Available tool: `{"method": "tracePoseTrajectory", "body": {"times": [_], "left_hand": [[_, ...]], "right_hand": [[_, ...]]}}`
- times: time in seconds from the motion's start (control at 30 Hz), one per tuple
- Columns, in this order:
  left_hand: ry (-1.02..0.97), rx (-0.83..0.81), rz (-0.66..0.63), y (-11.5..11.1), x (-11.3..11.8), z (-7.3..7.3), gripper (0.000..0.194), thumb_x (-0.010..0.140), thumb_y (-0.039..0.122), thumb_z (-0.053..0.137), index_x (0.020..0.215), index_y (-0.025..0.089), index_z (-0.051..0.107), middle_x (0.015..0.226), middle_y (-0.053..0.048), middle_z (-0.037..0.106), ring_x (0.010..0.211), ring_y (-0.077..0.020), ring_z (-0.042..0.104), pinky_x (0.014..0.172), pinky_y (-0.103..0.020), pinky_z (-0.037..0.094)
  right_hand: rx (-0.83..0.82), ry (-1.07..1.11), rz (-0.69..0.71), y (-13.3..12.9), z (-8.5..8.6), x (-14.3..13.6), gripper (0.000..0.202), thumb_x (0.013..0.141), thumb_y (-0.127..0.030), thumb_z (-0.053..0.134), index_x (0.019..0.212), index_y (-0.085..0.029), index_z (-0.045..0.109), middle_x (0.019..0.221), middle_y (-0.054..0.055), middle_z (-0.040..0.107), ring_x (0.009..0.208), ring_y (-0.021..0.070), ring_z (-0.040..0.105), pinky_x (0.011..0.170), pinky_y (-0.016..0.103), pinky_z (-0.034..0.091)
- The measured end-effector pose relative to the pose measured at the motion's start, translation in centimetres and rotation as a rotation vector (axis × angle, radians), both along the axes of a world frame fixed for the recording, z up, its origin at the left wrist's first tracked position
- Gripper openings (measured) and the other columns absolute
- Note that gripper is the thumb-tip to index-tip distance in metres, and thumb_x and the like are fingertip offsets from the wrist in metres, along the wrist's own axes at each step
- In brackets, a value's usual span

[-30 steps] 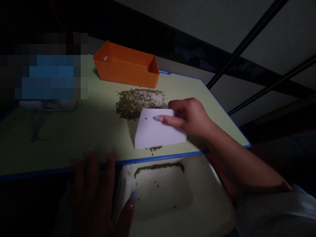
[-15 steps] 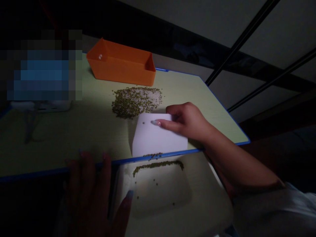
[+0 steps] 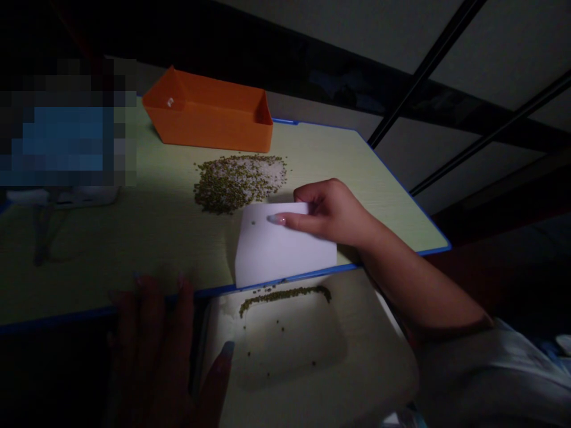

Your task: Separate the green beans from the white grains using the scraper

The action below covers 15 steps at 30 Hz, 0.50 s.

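Observation:
My right hand (image 3: 332,211) pinches a white flat scraper (image 3: 285,249), thumb on its near face and fingers behind its top edge. The scraper's lower edge is at the table's blue edge, and one mung bean sits on its face. Just below is a white tray (image 3: 379,351) with a row of mung beans (image 3: 285,294) along its far side and several loose ones. My left hand (image 3: 156,351), dark and partly in shadow, has its fingers spread at the table edge and its thumb over the tray's left side. Beyond the scraper lies a pile of mung beans mixed with white grains (image 3: 241,181).
An orange open box (image 3: 214,122) stands at the back of the pale green table (image 3: 330,154). On the left are a blurred white object with a cord (image 3: 84,196) and a pixelated blue patch. Dark panelled fronts (image 3: 482,113) rise behind the table.
The scraper has come slightly nearer, down to the blue edge, and fewer beans lie on that edge. Another loose bean shows in the tray. The whole view has shifted slightly.

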<state>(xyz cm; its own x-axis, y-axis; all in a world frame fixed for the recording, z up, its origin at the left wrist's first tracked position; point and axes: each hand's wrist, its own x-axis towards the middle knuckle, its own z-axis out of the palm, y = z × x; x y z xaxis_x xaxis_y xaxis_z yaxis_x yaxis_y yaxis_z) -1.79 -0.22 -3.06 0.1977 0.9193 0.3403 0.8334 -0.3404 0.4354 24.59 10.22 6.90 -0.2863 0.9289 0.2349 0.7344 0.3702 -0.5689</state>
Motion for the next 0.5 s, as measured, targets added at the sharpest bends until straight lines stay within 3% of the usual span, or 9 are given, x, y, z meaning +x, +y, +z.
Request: {"method": "tracePoseTrajectory", "body": {"times": [0.2,0.37,0.5], "left_hand": [[-0.017,0.025,-0.032,0.1,-0.1,-0.1,0.074,0.085,0.043,0.039,0.153,0.035,0.009,0.168,0.007,-0.003,0.154,-0.0302,-0.003,0.121,-0.065,0.008],[-0.016,0.06,-0.016,0.3,-0.4,-0.9,0.072,0.085,0.041,0.037,0.152,0.036,0.011,0.168,0.005,0.0,0.155,-0.0317,0.002,0.119,-0.068,0.011],[0.005,0.122,-0.042,0.7,-0.6,-1.2,0.074,0.084,0.04,0.038,0.153,0.035,0.01,0.168,0.006,-0.001,0.155,-0.0311,0.001,0.121,-0.065,0.009]], "right_hand": [[0.048,0.156,0.046,-0.3,0.2,0.8,0.06,0.076,-0.07,0.065,0.052,-0.021,0.04,0.05,-0.007,0.031,0.05,0.0068,0.03,0.049,0.025,0.02],[0.336,0.321,-0.256,0.3,0.2,2.7,0.06,0.079,-0.067,0.064,0.052,-0.022,0.033,0.053,-0.006,0.025,0.051,0.0074,0.023,0.047,0.026,0.015],[0.478,0.324,-0.475,0.8,0.4,4.3,0.06,0.08,-0.064,0.065,0.052,-0.023,0.032,0.053,-0.005,0.024,0.051,0.0082,0.02,0.046,0.027,0.013]]}}
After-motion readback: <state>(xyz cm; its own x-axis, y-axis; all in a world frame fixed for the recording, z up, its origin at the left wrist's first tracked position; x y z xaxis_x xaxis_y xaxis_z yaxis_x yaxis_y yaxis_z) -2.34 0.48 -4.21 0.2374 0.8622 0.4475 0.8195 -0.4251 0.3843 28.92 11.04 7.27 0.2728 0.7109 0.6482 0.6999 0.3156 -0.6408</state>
